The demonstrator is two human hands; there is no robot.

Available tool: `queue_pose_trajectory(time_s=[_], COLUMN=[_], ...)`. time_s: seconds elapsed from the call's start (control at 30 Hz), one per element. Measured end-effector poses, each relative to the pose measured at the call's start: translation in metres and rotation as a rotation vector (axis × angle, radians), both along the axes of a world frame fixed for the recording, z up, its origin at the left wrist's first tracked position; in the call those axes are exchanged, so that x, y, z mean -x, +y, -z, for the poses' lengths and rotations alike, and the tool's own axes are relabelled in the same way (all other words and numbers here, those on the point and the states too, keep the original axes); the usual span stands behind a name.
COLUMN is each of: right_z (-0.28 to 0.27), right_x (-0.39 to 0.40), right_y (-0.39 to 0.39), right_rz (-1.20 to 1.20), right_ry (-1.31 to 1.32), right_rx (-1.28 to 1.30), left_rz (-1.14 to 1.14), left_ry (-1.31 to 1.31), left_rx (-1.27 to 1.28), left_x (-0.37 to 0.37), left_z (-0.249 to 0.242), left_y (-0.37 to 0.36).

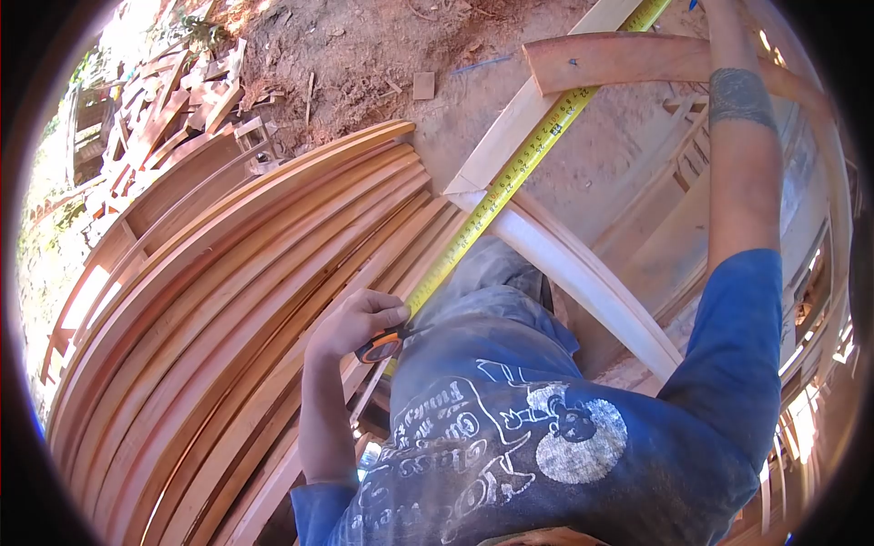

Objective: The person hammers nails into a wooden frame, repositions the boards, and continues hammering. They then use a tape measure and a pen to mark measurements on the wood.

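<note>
My left hand is closed around an orange and black tape measure, its thumb by the mouth of the case. The yellow tape blade runs out from there, up and to the right, along a pale straight board. Across this board lies a curved reddish-brown wooden piece, with the blade passing beneath it. My right hand reaches to the top edge and is mostly cut off, its fingers hidden. A small blue tip shows beside it.
Several long curved wooden pieces lie stacked on the left. A pale curved beam stretches below the board, right of my legs. Scrap wood is heaped at upper left on bare dirt. More wooden frames stand at far right.
</note>
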State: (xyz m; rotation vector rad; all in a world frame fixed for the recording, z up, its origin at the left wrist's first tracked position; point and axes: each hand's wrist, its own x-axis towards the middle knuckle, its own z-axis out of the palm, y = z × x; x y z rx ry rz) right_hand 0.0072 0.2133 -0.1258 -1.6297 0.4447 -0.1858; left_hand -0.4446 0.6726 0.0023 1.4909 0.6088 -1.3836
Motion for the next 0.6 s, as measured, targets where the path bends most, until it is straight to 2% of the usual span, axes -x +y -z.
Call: queue_pose_trajectory(time_s=[0.47,0.6], right_z=[0.000,-0.001], right_x=[0.003,0.003], right_y=[0.001,-0.001], right_rz=[-0.001,0.001], right_ry=[-0.005,-0.006], right_rx=[-0.010,-0.012], left_rz=[-0.004,-0.033], left_ry=[0.027,-0.053], left_rx=[0.101,0.099], left_x=[0.001,0.000], left_z=[0.014,0.014], left_y=[0.009,0.005])
